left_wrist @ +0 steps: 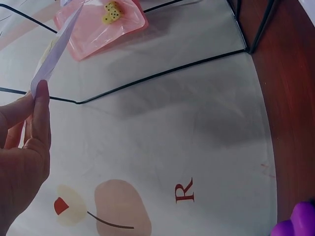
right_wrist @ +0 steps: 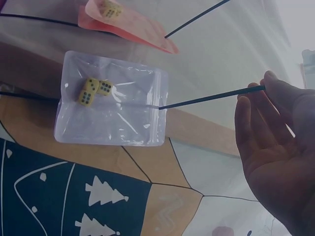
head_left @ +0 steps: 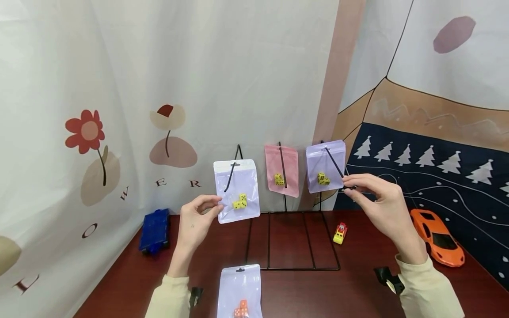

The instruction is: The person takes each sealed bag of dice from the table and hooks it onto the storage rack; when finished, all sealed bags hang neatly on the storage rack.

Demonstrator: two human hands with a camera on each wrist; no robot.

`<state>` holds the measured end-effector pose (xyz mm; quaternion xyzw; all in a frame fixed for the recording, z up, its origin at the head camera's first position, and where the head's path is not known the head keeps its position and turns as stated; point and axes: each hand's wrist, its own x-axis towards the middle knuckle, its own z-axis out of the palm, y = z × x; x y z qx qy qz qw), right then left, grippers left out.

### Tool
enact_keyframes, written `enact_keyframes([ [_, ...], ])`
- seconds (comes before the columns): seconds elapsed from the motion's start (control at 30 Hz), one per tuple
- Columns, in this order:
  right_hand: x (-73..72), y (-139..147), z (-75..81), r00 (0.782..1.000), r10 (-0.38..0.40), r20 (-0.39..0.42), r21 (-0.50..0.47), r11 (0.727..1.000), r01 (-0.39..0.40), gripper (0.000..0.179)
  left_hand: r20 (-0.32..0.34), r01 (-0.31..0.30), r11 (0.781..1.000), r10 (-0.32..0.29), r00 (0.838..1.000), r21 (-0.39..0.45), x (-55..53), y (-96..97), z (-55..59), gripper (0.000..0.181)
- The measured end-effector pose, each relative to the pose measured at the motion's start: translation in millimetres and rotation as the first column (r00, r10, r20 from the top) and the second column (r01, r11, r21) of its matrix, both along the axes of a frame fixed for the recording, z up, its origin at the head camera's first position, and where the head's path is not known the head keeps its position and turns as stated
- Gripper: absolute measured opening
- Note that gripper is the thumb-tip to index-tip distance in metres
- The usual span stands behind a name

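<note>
My left hand (head_left: 196,225) pinches the left edge of a pale lavender zip bag (head_left: 243,180) holding yellow dice. That bag hangs on the left prong of a black wire rack (head_left: 292,269). In the left wrist view the bag (left_wrist: 54,61) is seen nearly edge-on between thumb and fingers. My right hand (head_left: 381,203) pinches the tip of the right prong (right_wrist: 211,98). Farther back on this prong hangs a lavender zip bag (right_wrist: 125,123) with yellow dice, apart from the fingers. A pink zip bag (head_left: 287,159) with yellow dice hangs on the middle prong.
Another lavender zip bag (head_left: 238,282), with orange dice, lies on the table in front. A blue toy vehicle (head_left: 154,229) stands left; a small red-yellow toy car (head_left: 340,233) and an orange toy car (head_left: 439,238) stand right. A printed curtain (head_left: 199,66) hangs behind.
</note>
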<state>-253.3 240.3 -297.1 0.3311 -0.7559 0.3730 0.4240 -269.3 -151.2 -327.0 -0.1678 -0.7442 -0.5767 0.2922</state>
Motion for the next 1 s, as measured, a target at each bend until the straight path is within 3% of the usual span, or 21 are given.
enact_keyframes([
  [0.17, -0.9, 0, 0.8, 1.0, -0.003, 0.001, 0.003, 1.0, 0.003, 0.042, -0.002, 0.002, 1.0, -0.002, 1.0, -0.012, 6.6, 7.3, 12.9, 0.016],
  [0.27, -0.9, -1, 1.7, 1.0, -0.007, -0.008, 0.005, 1.0, 0.007, 0.042, 0.006, -0.001, 1.0, 0.001, 1.0, -0.012, 5.6, 8.6, 14.4, 0.016],
  [0.67, 2.1, 0, 4.7, 1.0, 0.017, -0.017, -0.017, 1.0, -0.017, 0.041, 0.009, 0.046, 0.997, -0.047, 0.999, 0.064, -11.3, 13.7, 14.2, 0.017],
  [1.0, 1.3, -2, 2.2, 1.0, 0.029, -0.006, -0.022, 0.999, -0.029, 0.042, 0.021, 0.041, 0.996, -0.043, 0.999, 0.073, -19.7, 13.8, 12.3, 0.018],
])
